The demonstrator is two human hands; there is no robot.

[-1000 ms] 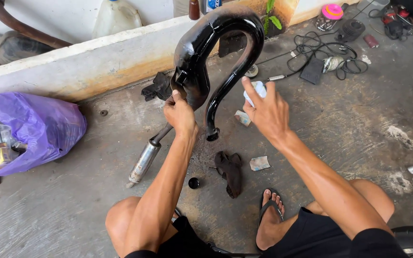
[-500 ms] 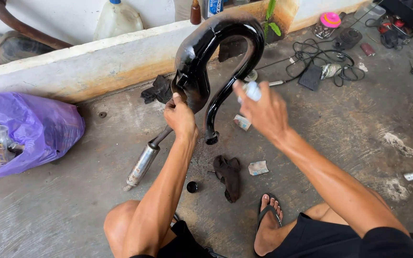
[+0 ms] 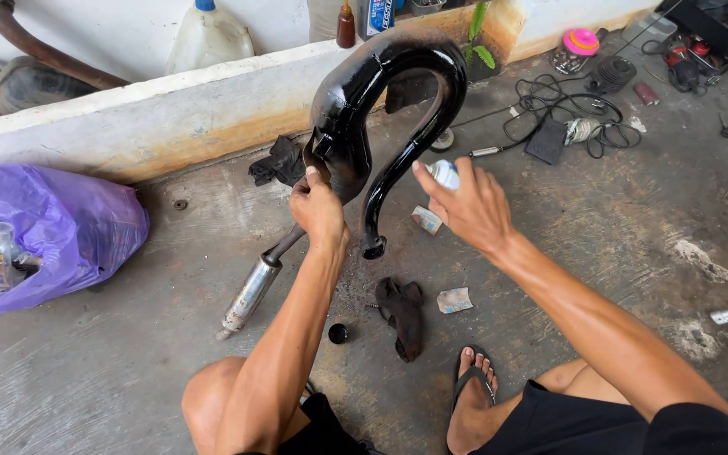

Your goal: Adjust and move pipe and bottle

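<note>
On the concrete floor (image 3: 128, 371), seen from the head camera, a person crouches with a glossy black exhaust pipe (image 3: 381, 109) held upright between the knees and a low painted wall (image 3: 153, 126). The left hand (image 3: 318, 211) has its grip clamped around the pipe's fat lower belly, just above where it narrows to the silver silencer (image 3: 250, 295), whose tip rests on the floor. The right hand (image 3: 465, 206) has its grip closed on a small spray can (image 3: 443, 173), forefinger on top, nozzle turned toward the curved neck just beside it.

The pipe already looks wet-black and shiny over the whole arch and belly, so the coating seems largely done; the silencer is bare metal, and the far side of the pipe cannot be judged from here.

Round about: a dark rag (image 3: 402, 312) and a small black cap (image 3: 339, 334) lie on the floor beneath the pipe's open end, near the sandalled foot (image 3: 473, 388). A purple plastic bag (image 3: 61, 232) sits at the left, a tangle of black cable (image 3: 566, 114) well apart at the right. Another rag (image 3: 280, 160) lies by the wall behind the pipe. Nothing stands between can and pipe.
</note>
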